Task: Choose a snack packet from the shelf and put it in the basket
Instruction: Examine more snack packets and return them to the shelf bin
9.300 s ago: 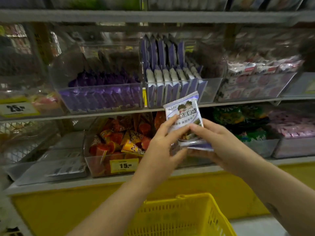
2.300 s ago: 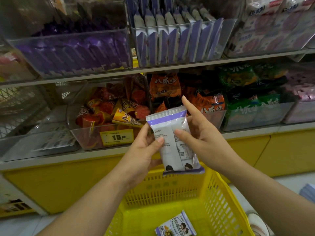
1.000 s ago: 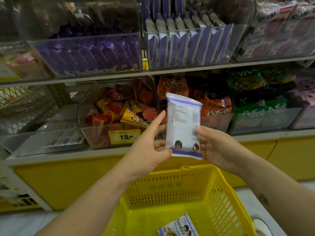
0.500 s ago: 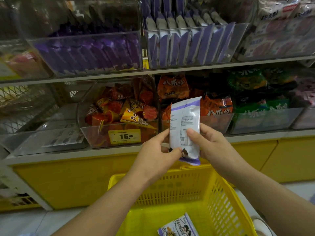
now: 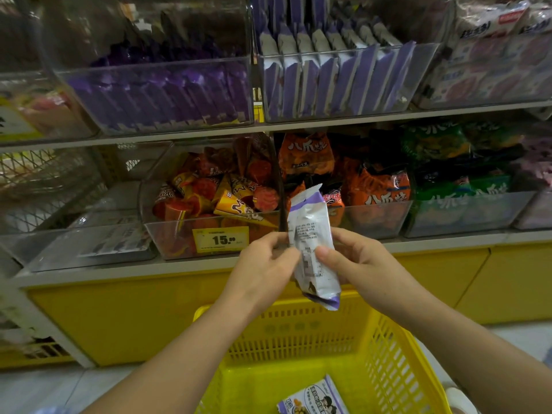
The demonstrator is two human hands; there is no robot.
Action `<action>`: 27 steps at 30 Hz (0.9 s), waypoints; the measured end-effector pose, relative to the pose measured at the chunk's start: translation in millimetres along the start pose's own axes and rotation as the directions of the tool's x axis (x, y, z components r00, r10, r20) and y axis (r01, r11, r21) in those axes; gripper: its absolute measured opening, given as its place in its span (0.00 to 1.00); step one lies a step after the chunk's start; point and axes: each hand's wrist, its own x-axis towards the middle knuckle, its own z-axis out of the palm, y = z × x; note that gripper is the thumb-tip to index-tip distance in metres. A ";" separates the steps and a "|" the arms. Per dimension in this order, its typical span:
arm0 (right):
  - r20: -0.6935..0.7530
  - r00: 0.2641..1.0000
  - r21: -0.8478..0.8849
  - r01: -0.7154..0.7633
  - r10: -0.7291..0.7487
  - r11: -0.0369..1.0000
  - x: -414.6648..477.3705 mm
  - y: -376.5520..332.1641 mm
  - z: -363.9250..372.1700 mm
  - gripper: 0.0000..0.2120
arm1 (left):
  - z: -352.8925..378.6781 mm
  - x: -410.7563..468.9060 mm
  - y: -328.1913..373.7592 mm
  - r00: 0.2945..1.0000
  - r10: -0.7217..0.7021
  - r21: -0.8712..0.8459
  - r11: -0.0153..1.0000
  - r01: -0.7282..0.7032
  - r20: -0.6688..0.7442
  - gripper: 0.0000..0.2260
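Packet (image 5: 310, 231) above basket (image 5: 298, 333)
Left grip (image 5: 263, 264) and right grip (image 5: 355, 261) pinch its sides, printed back showing, seemingly for reading.

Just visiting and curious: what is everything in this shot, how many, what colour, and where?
held packet: one, white and purple, above the basket
basket: one, yellow, below the hands
packet in the basket: one, white and purple, on its floor
purple packets: many, upper shelf bin, left
white and purple packets: many, upright, upper shelf bin, middle
white and pink packets: many, upper shelf, right
cone snacks: many, red and orange, lower shelf bin
price tag: one, yellow, on that bin's front
orange packets: several, lower shelf, middle
green packets: several, lower shelf, right
left hand: one, pinches the held packet's left edge
right hand: one, pinches its right side
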 end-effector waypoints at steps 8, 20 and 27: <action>0.072 0.997 -0.046 -0.011 0.015 0.999 -1.0 -1.4 -3.0 0.16 | -6.9 1.7 1.5 1.000 -0.026 -0.088 0.996 0.026 0.004 0.12; 0.056 0.996 -0.078 0.079 -0.075 0.994 -0.5 -6.7 8.6 0.17 | 14.3 -6.1 28.3 0.974 -0.075 -0.353 0.924 0.149 0.215 0.27; -0.137 0.991 -0.021 -0.011 0.008 1.000 -2.1 -38.9 -27.1 0.32 | 6.7 1.3 65.7 0.995 -0.094 -0.649 0.755 0.093 0.033 0.14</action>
